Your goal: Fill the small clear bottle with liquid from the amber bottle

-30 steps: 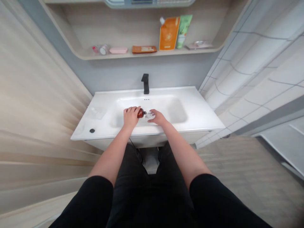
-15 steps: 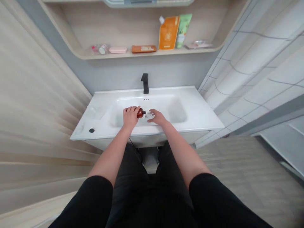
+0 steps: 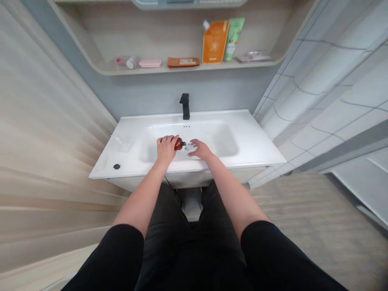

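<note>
Your left hand [image 3: 166,147] is wrapped tight around a brown bottle [image 3: 178,144], which lies on its side in the air over the sink [image 3: 226,139]. Its black neck points at the small clear cup [image 3: 189,147] in your right hand [image 3: 199,149]. Your right fingers curl around the cup and hold it over the sink too. I can't tell if the neck touches the cup. The black tap [image 3: 186,106] stands behind your hands. A round black piece [image 3: 117,166] lies on the white counter [image 3: 257,145], near its left front corner.
</note>
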The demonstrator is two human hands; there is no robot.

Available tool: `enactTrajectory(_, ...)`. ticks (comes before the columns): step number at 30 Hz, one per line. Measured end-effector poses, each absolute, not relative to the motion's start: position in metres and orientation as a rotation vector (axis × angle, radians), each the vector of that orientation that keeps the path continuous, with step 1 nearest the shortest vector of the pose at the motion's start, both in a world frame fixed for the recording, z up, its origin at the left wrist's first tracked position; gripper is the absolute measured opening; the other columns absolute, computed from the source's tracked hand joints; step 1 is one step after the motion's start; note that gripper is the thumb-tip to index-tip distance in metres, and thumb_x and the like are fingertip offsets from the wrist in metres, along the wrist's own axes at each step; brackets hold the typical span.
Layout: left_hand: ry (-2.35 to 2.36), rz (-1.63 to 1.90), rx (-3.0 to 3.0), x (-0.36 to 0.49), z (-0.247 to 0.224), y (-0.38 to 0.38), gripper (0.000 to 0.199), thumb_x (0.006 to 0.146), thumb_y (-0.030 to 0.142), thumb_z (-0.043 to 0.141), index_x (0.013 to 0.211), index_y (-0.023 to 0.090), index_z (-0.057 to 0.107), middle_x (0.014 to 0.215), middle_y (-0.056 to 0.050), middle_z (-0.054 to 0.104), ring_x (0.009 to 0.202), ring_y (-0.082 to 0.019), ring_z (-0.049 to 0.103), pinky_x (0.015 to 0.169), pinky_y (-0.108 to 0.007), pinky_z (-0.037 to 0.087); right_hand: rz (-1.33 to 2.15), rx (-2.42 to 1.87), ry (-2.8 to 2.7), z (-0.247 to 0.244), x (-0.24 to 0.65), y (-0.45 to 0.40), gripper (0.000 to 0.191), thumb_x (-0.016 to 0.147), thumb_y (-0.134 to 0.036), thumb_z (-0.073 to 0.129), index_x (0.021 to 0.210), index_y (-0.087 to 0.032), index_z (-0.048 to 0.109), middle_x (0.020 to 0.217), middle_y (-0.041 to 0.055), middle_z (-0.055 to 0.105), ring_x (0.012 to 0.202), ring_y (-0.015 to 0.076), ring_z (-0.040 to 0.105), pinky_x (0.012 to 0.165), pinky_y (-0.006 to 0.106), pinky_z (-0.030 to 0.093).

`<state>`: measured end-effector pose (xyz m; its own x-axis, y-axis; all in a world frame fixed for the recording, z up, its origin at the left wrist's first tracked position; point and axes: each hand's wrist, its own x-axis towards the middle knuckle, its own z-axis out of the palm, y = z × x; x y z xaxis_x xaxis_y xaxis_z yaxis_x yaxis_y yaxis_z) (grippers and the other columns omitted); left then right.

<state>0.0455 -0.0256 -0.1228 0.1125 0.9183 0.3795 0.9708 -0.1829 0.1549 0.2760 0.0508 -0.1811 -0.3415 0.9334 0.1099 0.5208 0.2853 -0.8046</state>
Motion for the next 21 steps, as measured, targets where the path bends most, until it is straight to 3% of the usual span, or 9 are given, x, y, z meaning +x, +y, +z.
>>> enactTrajectory(21, -1.878, -0.625, -2.224, 0.0438, -0.1264, -0.0242, 0.058, 0.104, 0.019, 0.052, 0.160, 0.029, 0.063, 0.153, -0.016, 0.071, 0.142, -0.038, 0.058, 0.122, -0.060, 0.033, 0.907, -1.310, -1.977, -0.1779, 0.2752, 0.0478, 0.083, 0.063, -0.025, 0.105, 0.139, -0.026, 0.071, 0.133, 0.0076, 0.079, 0.114, 0.0277, 0.077, 0.108, 0.044, 0.061)
